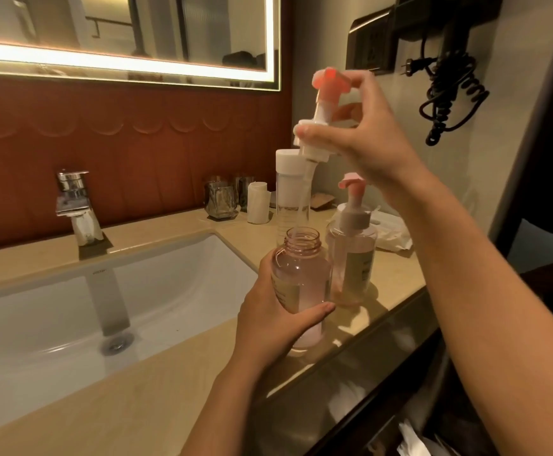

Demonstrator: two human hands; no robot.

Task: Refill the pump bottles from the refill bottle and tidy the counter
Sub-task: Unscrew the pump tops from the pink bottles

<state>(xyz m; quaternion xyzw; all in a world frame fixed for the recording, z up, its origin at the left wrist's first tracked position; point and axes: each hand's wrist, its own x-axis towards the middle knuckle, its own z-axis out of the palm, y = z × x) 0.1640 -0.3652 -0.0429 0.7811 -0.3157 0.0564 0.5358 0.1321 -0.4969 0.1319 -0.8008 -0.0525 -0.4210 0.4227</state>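
My left hand (276, 311) grips an open pink pump bottle (301, 278) that stands on the counter near its front edge. Above it, my right hand (360, 139) holds the bottle's pump head (321, 110), pink on top with a white collar; its clear dip tube (303, 199) hangs down with its tip just at the bottle's mouth. A second pump bottle (352, 258) with its pump on stands just to the right. Behind them rises a tall clear refill bottle (290, 192) with a white cap.
A white sink (71, 311) with a chrome tap (75, 205) fills the left. Glass tumblers (220, 199), a white roll (258, 202) and crumpled tissue (393, 233) sit at the back of the beige counter (136, 396). A hairdryer cord (449, 93) hangs on the right wall.
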